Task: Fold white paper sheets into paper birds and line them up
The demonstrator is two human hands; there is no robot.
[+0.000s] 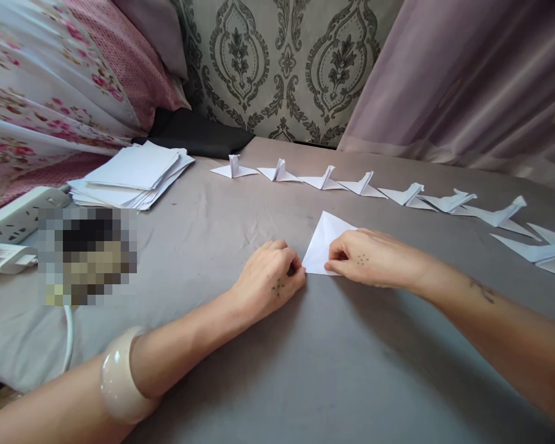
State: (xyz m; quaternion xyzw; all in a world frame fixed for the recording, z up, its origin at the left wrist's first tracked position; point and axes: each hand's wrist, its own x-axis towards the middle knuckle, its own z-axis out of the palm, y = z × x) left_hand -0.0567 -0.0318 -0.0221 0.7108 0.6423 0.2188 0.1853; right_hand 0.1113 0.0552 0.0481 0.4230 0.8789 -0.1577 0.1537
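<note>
A folded sheet of white paper [324, 239] lies on the grey cloth surface, one corner pointing away from me. My left hand [274, 271] is closed, its thumb and fingertips pinching the paper's left corner. Over the right part of the paper, my right hand [367, 256] has its fingers curled and pressed together on the sheet, covering that side. Beyond both hands, several folded white paper birds [324, 179] stand in a curved row that runs toward the right edge.
At the back left sits a stack of white paper sheets [132, 169]. Nearer on the left are a white power strip [25, 213], a plugged charger [7, 258] with a white cable [69, 339], and a blurred-out item. A purple curtain [467, 80] hangs at the back right.
</note>
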